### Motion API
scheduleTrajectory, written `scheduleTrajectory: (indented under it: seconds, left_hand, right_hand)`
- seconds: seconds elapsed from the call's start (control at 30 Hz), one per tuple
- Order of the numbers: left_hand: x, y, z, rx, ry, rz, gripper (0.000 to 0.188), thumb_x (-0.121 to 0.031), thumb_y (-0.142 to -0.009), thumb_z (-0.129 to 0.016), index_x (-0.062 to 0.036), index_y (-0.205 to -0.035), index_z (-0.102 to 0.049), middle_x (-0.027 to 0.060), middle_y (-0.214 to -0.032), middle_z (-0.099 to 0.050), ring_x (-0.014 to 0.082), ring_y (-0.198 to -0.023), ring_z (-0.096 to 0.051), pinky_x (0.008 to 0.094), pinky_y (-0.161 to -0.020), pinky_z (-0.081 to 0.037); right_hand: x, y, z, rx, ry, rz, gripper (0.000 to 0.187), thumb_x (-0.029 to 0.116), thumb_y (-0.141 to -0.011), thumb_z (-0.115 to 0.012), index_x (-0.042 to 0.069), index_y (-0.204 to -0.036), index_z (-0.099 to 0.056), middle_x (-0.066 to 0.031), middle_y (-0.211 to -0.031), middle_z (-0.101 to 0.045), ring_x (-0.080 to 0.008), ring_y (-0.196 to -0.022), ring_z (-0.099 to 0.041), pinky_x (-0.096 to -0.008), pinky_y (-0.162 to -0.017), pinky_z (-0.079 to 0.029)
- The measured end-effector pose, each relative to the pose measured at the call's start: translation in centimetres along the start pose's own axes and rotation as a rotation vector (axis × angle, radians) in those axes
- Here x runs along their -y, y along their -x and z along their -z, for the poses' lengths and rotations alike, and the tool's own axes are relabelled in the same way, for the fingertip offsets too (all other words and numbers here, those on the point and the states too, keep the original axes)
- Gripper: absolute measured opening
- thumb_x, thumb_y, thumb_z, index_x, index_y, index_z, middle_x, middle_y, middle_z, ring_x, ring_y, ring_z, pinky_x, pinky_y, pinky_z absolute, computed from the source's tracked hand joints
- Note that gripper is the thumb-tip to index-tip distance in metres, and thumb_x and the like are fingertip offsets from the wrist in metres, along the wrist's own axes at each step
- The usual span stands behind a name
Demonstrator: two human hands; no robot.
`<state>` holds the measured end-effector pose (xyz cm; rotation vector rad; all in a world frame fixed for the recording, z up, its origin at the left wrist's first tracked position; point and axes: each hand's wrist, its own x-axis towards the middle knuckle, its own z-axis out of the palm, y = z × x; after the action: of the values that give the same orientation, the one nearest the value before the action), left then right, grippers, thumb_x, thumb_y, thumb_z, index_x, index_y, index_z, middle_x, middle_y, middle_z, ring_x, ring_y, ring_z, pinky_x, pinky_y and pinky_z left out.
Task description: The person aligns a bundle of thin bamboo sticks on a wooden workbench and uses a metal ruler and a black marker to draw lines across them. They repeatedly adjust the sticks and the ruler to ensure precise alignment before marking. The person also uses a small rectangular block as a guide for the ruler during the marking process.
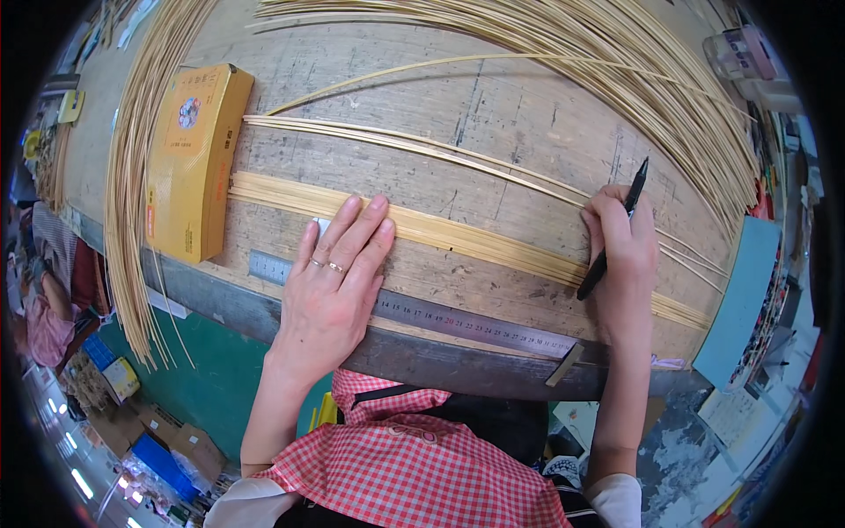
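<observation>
A flat row of pale bamboo strips (475, 240) lies side by side across the wooden bench. My left hand (336, 277) rests on them with its fingers stretched out flat. Under that hand runs a steel ruler (475, 327) along the bench's near edge; a small bit of shiny metal (322, 225) shows between the fingers. My right hand (621, 238) grips a black marker pen (635, 183), whose lower end points down at the strips. Beside its fingertips pass a few separate thin strips (422, 145). A yellow box (187, 150) stands at the strips' left ends.
A large bundle of strips (607, 62) spreads over the far right; another bundle (145, 158) hangs over the bench edge at left. A blue-green board (738, 304) borders the right end. A small flat bar (564, 365) crosses the metal front edge (458, 365). Plastic containers (739, 53) stand far right.
</observation>
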<state>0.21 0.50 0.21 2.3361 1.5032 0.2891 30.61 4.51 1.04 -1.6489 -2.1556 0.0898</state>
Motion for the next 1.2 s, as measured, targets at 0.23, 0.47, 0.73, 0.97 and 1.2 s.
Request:
scheduleTrajectory:
  seconds: [0.23, 0.47, 0.73, 0.97, 1.2]
  left_hand:
    - [0.0, 0.0, 0.0, -0.012, 0.010, -0.009, 0.056, -0.003, -0.087, -0.067, -0.0067, -0.141, -0.056, 0.0077, -0.156, -0.047, 0.0307, -0.145, -0.043, 0.0552, -0.114, -0.038]
    - [0.3, -0.1, -0.2, -0.052, 0.049, -0.024, 0.053, -0.002, -0.087, -0.068, -0.0050, -0.139, -0.057, 0.0099, -0.155, -0.048, 0.0313, -0.144, -0.045, 0.0535, -0.112, -0.041]
    - [0.2, -0.4, -0.2, -0.050, 0.025, -0.030, 0.052, -0.003, -0.087, -0.067, -0.0046, -0.138, -0.057, 0.0095, -0.155, -0.047, 0.0313, -0.143, -0.045, 0.0527, -0.111, -0.041]
    - [0.2, -0.5, -0.3, -0.029, -0.013, -0.032, 0.051, -0.003, -0.088, -0.065, -0.0047, -0.138, -0.056, 0.0090, -0.156, -0.046, 0.0309, -0.144, -0.044, 0.0537, -0.113, -0.039]
    - [0.1, -0.4, -0.2, -0.029, -0.020, -0.024, 0.050, -0.002, -0.089, -0.064, -0.0048, -0.138, -0.056, 0.0087, -0.157, -0.046, 0.0315, -0.145, -0.043, 0.0550, -0.114, -0.037]
  right_hand:
    - [-1.4, 0.6, -0.3, -0.026, -0.119, 0.047, 0.027, -0.008, -0.076, -0.061, 0.002, -0.101, -0.063, -0.0148, -0.095, -0.061, -0.0313, -0.081, -0.060, -0.0374, -0.072, -0.048]
    - [-0.8, 2.2, 1.1, 0.162, -0.370, 0.010, 0.027, -0.003, -0.079, -0.064, 0.003, -0.105, -0.066, -0.0114, -0.094, -0.062, -0.0246, -0.078, -0.061, -0.0321, -0.067, -0.048]
    - [-0.2, 2.5, 1.1, 0.227, -0.314, -0.038, 0.026, -0.001, -0.074, -0.067, 0.004, -0.099, -0.067, -0.0106, -0.094, -0.059, -0.0280, -0.086, -0.061, -0.0363, -0.071, -0.049]
    - [-0.5, 1.8, 1.0, 0.116, -0.206, 0.074, 0.023, -0.002, -0.072, -0.069, 0.004, -0.093, -0.064, -0.0123, -0.096, -0.059, -0.0308, -0.086, -0.059, -0.0397, -0.073, -0.048]
    - [-0.7, 0.8, 0.4, 0.083, -0.068, -0.061, 0.017, -0.004, -0.081, -0.067, 0.002, -0.097, -0.062, -0.0161, -0.099, -0.060, -0.0352, -0.091, -0.059, -0.0418, -0.077, -0.047]
